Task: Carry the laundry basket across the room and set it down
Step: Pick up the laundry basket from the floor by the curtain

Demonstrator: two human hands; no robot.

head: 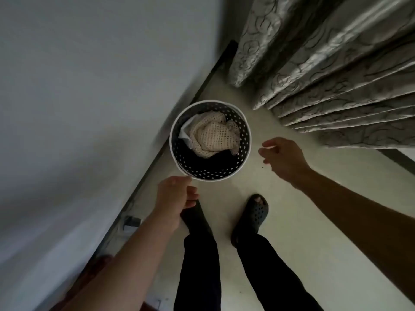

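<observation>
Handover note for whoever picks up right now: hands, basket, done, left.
Left hand: at the near rim of the laundry basket, fingers curled; it looks to touch the rim, but a real grip cannot be confirmed.
Right hand: open, empty, apart from the basket on its right side.
Basket: upright on the pale floor, close to the wall, curtain beyond it. Inside: a cream knit cloth on top of dark clothes.
Done: the person stands right at the basket, feet just short of it.
Left: unclear whether this is pickup or set-down. If pickup: grip, lift, carry, set down.
</observation>
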